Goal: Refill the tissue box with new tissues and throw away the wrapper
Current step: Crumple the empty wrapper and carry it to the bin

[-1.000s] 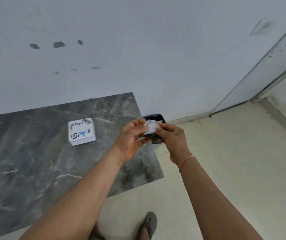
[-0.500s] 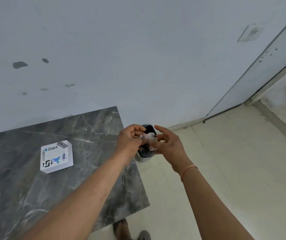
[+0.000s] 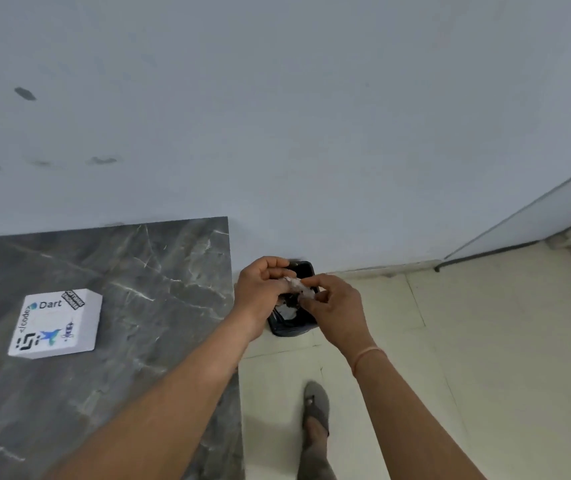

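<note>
A crumpled clear wrapper [image 3: 294, 284] is pinched between my left hand [image 3: 260, 289] and my right hand [image 3: 332, 306], both held just above a small black bin [image 3: 291, 327] on the floor beside the table. The bin's inside shows some white scraps; my hands hide most of it. The white tissue box [image 3: 55, 323], printed with stickers and the word Dart, lies on the dark marble table [image 3: 138, 271] to the left, well away from both hands.
A pale wall rises behind the table and bin. A door frame [image 3: 536, 216] runs down at the right. My foot in a grey sandal [image 3: 317, 407] stands on the cream tiled floor [image 3: 467, 341] near the table's right edge.
My view and both hands have shifted right, off the table, over the black bin. The wrapper has been squeezed smaller between my fingers. My foot has stepped forward.
</note>
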